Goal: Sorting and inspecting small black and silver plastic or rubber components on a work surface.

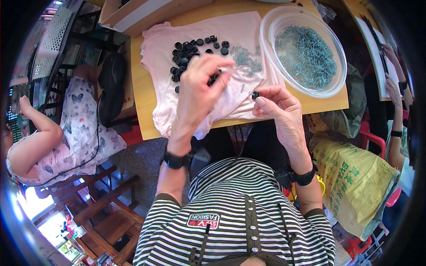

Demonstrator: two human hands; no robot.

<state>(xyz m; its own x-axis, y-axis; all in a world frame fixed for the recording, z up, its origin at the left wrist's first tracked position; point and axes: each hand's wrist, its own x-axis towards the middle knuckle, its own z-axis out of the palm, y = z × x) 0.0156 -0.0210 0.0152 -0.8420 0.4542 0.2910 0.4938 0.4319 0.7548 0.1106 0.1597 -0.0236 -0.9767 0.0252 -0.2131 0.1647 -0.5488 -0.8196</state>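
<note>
My left hand (199, 88) hovers over a pink cloth (235, 35) on the wooden table (142, 97), pinching a small silvery screw (222, 70) between thumb and fingers. My right hand (277, 106) pinches a small black round cap (255, 95) at its fingertips, just right of the left hand. A heap of black caps (188, 51) and a scatter of silvery screws (246, 57) lie on the cloth beyond my hands.
A clear round plastic bowl (341, 73) of several screws sits at the table's right. A cardboard box (146, 15) stands at the far left. A person in a butterfly-print dress (77, 128) sits left; another person's arms (395, 97) show right. A yellow sack (355, 177) lies lower right.
</note>
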